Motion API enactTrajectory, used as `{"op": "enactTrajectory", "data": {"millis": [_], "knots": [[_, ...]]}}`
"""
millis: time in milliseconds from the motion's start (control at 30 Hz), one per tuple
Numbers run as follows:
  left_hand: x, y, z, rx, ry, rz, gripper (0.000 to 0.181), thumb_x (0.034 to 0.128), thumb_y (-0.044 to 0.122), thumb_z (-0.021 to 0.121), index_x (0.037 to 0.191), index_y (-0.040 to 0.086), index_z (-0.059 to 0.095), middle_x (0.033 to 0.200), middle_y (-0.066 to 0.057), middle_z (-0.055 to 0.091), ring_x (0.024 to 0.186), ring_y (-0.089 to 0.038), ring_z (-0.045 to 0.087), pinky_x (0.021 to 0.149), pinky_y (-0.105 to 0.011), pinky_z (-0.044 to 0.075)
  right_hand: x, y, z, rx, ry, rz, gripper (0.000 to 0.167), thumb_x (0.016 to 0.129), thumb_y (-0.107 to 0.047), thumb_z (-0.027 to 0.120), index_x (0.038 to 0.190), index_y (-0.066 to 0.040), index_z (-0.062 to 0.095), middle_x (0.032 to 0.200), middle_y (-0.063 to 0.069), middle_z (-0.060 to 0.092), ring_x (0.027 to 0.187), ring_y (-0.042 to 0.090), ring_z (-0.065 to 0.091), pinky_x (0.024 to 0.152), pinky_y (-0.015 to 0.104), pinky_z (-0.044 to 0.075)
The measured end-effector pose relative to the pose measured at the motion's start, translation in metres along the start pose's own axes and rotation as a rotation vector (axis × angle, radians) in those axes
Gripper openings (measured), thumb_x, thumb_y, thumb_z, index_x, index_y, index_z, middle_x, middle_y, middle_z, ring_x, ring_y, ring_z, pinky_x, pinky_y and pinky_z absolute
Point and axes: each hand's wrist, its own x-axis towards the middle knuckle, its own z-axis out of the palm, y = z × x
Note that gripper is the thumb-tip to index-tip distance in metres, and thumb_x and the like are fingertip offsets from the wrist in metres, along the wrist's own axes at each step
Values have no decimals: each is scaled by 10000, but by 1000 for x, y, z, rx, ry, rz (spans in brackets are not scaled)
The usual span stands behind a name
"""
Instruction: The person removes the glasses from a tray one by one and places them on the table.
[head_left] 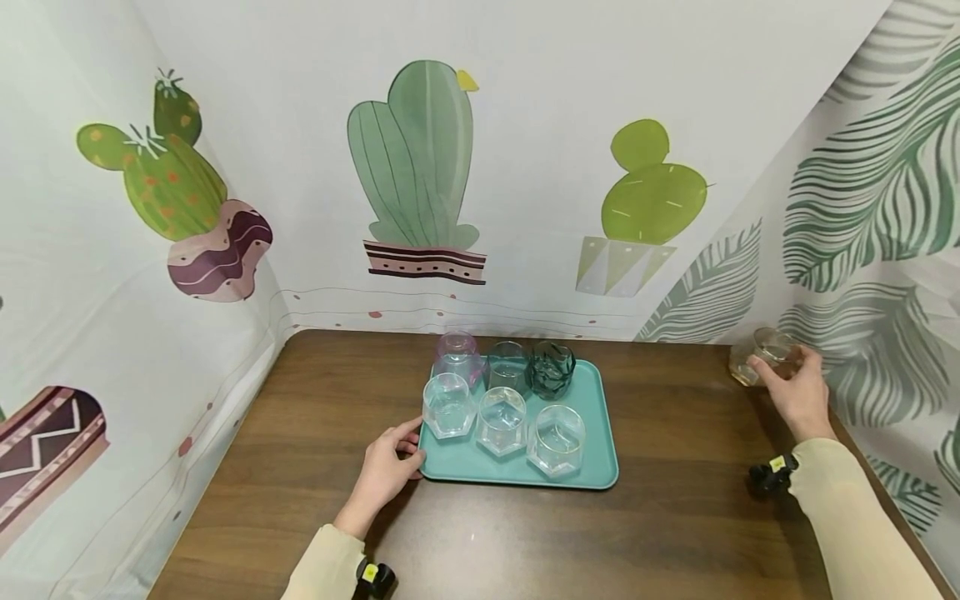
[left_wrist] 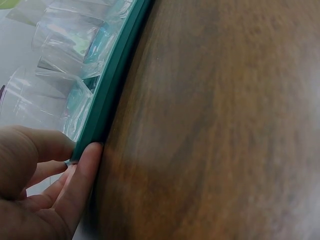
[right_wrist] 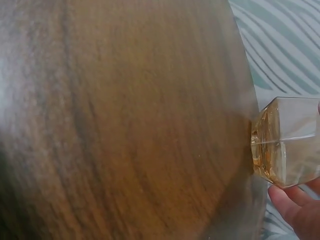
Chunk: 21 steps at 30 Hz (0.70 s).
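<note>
No text or number is legible. From the head view's centre, a yellow label (head_left: 370,572) sits at seven o'clock on the left wrist camera (head_left: 385,580), a second label (head_left: 777,462) at four o'clock on the right wrist camera (head_left: 763,479); both too small to read.

One bench (head_left: 675,517); one teal tray (head_left: 595,400); three clear glasses (head_left: 502,421) along its six o'clock side; one pink glass (head_left: 457,353), one blue-grey glass (head_left: 507,367) and one dark green glass (head_left: 551,371) along its twelve o'clock side; one amber glass (head_left: 767,357) off towards three o'clock; seven in all; two hands, one left hand (head_left: 386,462), one right hand (head_left: 798,393); three whole printed cacti (head_left: 420,167).
</note>
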Motion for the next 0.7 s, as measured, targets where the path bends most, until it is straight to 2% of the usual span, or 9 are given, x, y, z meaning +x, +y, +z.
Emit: {"op": "enactTrajectory", "data": {"millis": [67, 200, 300, 467, 700], "knots": [[0, 0, 0, -2, 1, 2, 545, 835, -129, 669, 1366, -5, 663, 997, -151, 610, 861, -213, 643, 543, -266, 646, 0, 1, -1, 4, -10, -7, 906, 1027, -495, 542, 1594, 69, 117, 1528, 407, 322, 1317, 562, 390, 926, 681, 444], [0, 0, 1, -6, 7, 6, 546, 830, -134, 669, 1361, -7, 666, 991, -154, 611, 857, -219, 646, 541, -268, 647, -2, 1, -3, 26, -40, -7, 965, 1022, -501, 550, 1616, 65, 40, 1584, 425, 216, 1384, 614, 329, 1033, 744, 413], [1, -1, 1, 0, 6, 8, 545, 834, -132, 671, 1364, -4, 664, 993, -152, 612, 857, -214, 645, 547, -264, 647, -7, 1, -4, 30, -40, 1, 995, 1017, -501, 563, 1621, 66, 13, 1600, 426, 193, 1412, 634, 291, 1098, 767, 365], [0, 0, 1, 4, 4, 5, 542, 843, -128, 671, 1370, -2, 661, 999, -154, 613, 861, -216, 642, 550, -263, 647, -17, 3, -1, 11, -1, -14, 953, 1017, -458, 588, 1601, 100, 83, 1546, 440, 298, 1383, 608, 368, 1085, 738, 399], [-1, 1, 1, 9, 7, 6, 538, 843, -121, 670, 1368, -6, 661, 1001, -156, 617, 863, -211, 645, 548, -262, 646, -30, 3, 0, -9, 25, -40, 919, 1016, -397, 612, 1576, 143, 123, 1488, 461, 348, 1325, 604, 438, 1047, 722, 431]]}}
